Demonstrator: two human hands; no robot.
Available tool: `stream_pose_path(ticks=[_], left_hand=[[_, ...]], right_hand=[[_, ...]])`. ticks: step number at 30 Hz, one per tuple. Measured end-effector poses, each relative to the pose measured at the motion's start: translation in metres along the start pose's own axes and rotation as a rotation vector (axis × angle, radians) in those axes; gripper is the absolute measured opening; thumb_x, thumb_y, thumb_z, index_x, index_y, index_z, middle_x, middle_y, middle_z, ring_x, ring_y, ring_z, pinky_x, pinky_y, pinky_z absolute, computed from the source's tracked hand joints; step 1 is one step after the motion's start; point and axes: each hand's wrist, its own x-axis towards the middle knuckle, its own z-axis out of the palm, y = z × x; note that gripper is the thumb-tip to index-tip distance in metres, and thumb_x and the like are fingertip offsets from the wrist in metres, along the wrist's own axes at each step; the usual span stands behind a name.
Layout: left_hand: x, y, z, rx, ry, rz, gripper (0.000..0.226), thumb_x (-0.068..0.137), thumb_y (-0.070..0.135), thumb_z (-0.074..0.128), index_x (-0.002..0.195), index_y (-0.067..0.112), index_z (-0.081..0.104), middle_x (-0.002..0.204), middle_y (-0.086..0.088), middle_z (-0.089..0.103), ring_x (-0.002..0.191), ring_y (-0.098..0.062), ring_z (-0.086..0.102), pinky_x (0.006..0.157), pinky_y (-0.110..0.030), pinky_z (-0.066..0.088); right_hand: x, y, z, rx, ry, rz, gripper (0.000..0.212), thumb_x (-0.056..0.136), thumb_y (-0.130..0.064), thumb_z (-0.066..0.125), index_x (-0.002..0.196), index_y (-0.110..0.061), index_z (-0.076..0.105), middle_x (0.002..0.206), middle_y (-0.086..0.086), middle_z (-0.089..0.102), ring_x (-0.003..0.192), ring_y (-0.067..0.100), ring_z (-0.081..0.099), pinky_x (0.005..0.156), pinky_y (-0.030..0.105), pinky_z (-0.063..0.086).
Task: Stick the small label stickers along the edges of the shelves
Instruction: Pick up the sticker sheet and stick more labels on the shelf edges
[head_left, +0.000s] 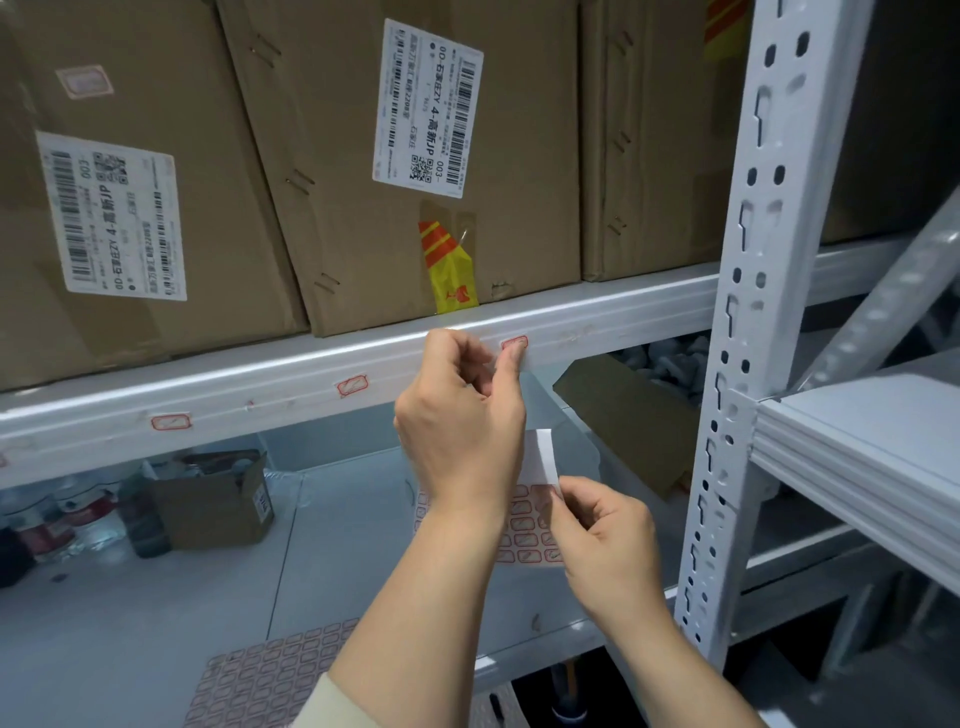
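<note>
A small red-bordered label sticker lies on the front edge of the white shelf. My left hand is raised to that edge, its thumb tip pressing the sticker's lower part while the other fingers are curled in. Two more stickers sit further left along the same edge. Below, my right hand pinches a sheet of label stickers whose white top corner is folded up; my left wrist hides part of the sheet.
Cardboard boxes with shipping labels stand on the shelf above. A perforated white upright rises at the right. On the lower shelf lie another sticker sheet, a small open box and bottles.
</note>
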Motion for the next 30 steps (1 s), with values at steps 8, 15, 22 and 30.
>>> stream_pose_path(ticks=[8, 15, 22, 30], left_hand=[[-0.013, -0.009, -0.018, -0.094, -0.06, 0.046, 0.028, 0.087, 0.026, 0.079, 0.073, 0.02, 0.055, 0.056, 0.01, 0.054, 0.051, -0.01, 0.053, 0.051, -0.024, 0.042], [-0.068, -0.064, -0.099, -0.063, -0.212, 0.007, 0.013, 0.089, 0.033, 0.071, 0.082, 0.028, 0.061, 0.065, 0.011, 0.057, 0.054, -0.01, 0.051, 0.051, -0.025, 0.043], [-0.08, -0.11, -0.175, 0.103, -0.279, -0.126, 0.017, 0.088, 0.043, 0.064, 0.103, 0.035, 0.066, 0.098, 0.023, 0.06, 0.091, -0.004, 0.057, 0.075, -0.01, 0.042], [-0.069, -0.141, -0.234, -0.246, -0.278, -0.911, 0.056, 0.085, 0.055, 0.072, 0.13, 0.027, 0.056, 0.134, 0.002, 0.066, 0.116, -0.011, 0.066, 0.095, -0.029, 0.051]], right_hand=[[-0.008, -0.007, 0.006, 0.014, -0.013, 0.007, 0.026, 0.096, -0.006, 0.068, 0.075, -0.018, 0.079, 0.058, -0.002, 0.069, 0.055, 0.023, 0.06, 0.055, 0.034, 0.052], [-0.019, -0.017, 0.028, 0.192, -0.065, 0.107, 0.018, 0.096, -0.009, 0.07, 0.084, -0.015, 0.082, 0.077, 0.005, 0.081, 0.07, 0.014, 0.075, 0.065, 0.03, 0.062], [-0.036, -0.026, 0.072, 0.451, -0.247, 0.364, 0.018, 0.096, -0.017, 0.067, 0.088, -0.007, 0.08, 0.092, 0.024, 0.079, 0.081, 0.035, 0.077, 0.075, 0.049, 0.064], [-0.059, -0.043, 0.12, 0.559, -0.387, 0.437, 0.03, 0.084, -0.032, 0.067, 0.094, -0.004, 0.07, 0.086, 0.016, 0.079, 0.072, 0.022, 0.075, 0.057, 0.029, 0.058]])
